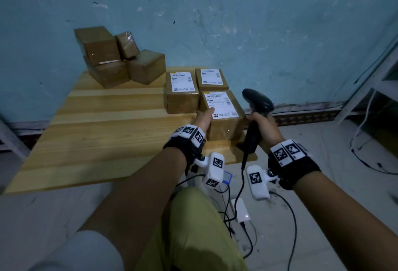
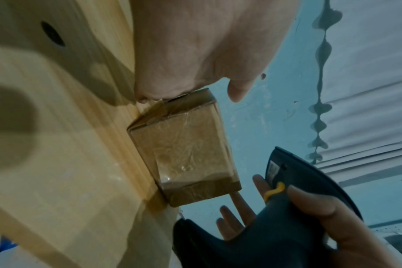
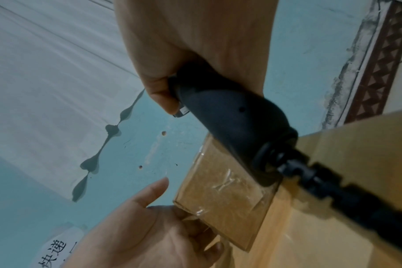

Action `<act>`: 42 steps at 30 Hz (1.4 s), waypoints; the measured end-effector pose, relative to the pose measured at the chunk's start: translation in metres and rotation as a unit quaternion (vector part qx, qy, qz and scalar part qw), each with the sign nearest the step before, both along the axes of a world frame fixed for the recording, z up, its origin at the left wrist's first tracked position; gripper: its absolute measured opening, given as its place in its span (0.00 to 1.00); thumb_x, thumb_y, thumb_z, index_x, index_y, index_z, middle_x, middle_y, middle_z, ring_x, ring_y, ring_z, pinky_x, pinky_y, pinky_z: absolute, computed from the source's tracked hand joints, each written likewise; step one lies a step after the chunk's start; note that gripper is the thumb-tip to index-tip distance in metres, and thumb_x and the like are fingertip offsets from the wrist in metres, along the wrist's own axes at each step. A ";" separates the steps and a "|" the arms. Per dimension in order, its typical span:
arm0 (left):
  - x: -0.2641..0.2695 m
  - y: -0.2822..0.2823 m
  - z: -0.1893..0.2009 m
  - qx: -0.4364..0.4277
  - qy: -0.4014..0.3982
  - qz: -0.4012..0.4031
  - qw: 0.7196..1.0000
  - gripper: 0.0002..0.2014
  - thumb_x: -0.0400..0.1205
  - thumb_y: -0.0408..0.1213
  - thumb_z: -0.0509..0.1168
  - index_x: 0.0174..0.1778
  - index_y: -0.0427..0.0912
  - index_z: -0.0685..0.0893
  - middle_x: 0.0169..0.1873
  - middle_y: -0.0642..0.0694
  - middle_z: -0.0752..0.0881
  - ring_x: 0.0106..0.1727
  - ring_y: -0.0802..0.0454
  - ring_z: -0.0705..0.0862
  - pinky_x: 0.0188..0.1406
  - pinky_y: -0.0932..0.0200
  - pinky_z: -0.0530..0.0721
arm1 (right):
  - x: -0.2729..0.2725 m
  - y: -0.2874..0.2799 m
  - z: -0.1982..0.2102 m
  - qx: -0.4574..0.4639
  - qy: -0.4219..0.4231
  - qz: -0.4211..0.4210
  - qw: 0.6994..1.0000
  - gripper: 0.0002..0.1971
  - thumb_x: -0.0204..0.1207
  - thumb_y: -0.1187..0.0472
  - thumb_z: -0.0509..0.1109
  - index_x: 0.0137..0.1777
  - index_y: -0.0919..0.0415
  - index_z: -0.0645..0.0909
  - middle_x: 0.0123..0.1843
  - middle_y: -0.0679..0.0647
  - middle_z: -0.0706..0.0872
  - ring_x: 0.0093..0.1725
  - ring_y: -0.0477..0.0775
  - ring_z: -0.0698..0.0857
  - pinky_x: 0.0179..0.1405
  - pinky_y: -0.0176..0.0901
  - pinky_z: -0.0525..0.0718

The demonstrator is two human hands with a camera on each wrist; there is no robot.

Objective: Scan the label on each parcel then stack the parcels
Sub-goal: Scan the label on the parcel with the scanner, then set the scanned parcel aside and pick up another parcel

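Three brown parcels with white labels sit at the right of the wooden table. My left hand grips the nearest parcel from its left side, thumb lying on the top label; the left wrist view shows the palm against that parcel. My right hand holds a black barcode scanner by its handle just right of the parcel, head raised above the label. In the right wrist view the scanner handle crosses the parcel.
Two more labelled parcels stand behind the held one. Several plain brown boxes are piled at the table's back left against the blue wall. Cables and a white adapter lie on the floor; a metal shelf stands at right.
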State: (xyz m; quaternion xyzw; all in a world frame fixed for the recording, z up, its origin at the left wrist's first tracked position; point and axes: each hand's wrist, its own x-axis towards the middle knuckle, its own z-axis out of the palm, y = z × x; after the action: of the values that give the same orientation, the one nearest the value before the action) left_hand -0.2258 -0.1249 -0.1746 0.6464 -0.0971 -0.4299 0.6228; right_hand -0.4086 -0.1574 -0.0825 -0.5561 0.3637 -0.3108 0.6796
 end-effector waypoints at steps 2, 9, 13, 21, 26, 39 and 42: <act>-0.026 0.035 0.047 -0.018 -0.019 0.000 1.000 0.44 0.73 0.61 0.62 0.83 0.50 0.55 0.83 0.48 0.56 0.82 0.43 0.57 0.78 0.40 0.56 | -0.003 0.005 0.010 -0.012 -0.016 -0.006 1.000 0.08 0.76 0.71 0.61 0.44 0.58 0.76 0.22 0.48 0.79 0.28 0.48 0.79 0.32 0.39 0.77; -0.012 0.103 0.090 -0.052 -0.090 0.040 0.994 0.25 0.86 0.46 0.55 0.78 0.40 0.67 0.76 0.42 0.70 0.76 0.47 0.70 0.75 0.51 0.62 | 0.019 0.049 0.057 -0.077 -0.041 0.051 0.995 0.12 0.77 0.69 0.61 0.59 0.62 0.77 0.30 0.51 0.77 0.31 0.46 0.78 0.32 0.36 0.77; 0.023 0.151 0.115 -0.040 -0.116 0.107 0.987 0.22 0.86 0.42 0.55 0.73 0.35 0.71 0.59 0.42 0.78 0.57 0.55 0.82 0.58 0.64 0.75 | 0.061 0.078 0.083 -0.061 -0.064 0.119 0.989 0.10 0.78 0.68 0.60 0.56 0.58 0.77 0.29 0.48 0.76 0.25 0.43 0.78 0.22 0.32 0.75; 0.110 0.226 0.135 -0.011 -0.128 0.208 0.970 0.21 0.85 0.44 0.56 0.72 0.39 0.72 0.52 0.44 0.74 0.50 0.49 0.74 0.51 0.57 0.66 | 0.178 0.127 0.115 0.001 0.012 0.275 0.961 0.07 0.80 0.59 0.60 0.41 0.58 0.73 0.35 0.55 0.74 0.31 0.50 0.74 0.29 0.38 0.74; 0.166 0.248 0.144 -0.009 -0.128 0.243 0.962 0.06 0.84 0.41 0.56 0.42 0.48 0.74 0.35 0.50 0.75 0.33 0.56 0.75 0.33 0.60 0.62 | 0.251 0.128 0.124 0.005 0.021 0.270 0.963 0.06 0.79 0.62 0.61 0.42 0.62 0.75 0.38 0.58 0.80 0.34 0.53 0.79 0.37 0.45 0.80; 0.311 0.215 0.137 0.012 -0.118 0.285 0.951 0.29 0.81 0.56 0.60 0.76 0.48 0.65 0.65 0.41 0.70 0.60 0.39 0.76 0.59 0.45 0.78 | 0.400 0.083 0.097 0.030 0.050 0.294 0.954 0.06 0.77 0.58 0.63 0.48 0.61 0.75 0.40 0.56 0.81 0.37 0.54 0.80 0.36 0.52 0.81; 0.341 0.192 0.128 0.036 -0.141 0.300 0.943 0.39 0.77 0.64 0.60 0.80 0.46 0.60 0.76 0.41 0.65 0.71 0.37 0.71 0.62 0.41 0.77 | 0.419 0.072 0.067 0.031 0.079 0.298 0.951 0.05 0.78 0.60 0.62 0.48 0.61 0.75 0.39 0.55 0.81 0.37 0.53 0.80 0.37 0.51 0.81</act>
State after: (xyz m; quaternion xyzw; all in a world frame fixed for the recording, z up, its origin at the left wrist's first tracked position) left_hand 0.1154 0.0673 -0.0462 0.7214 0.0299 -0.1307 0.6795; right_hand 0.0106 -0.0851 -0.0155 -0.6407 0.2436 -0.0380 0.7271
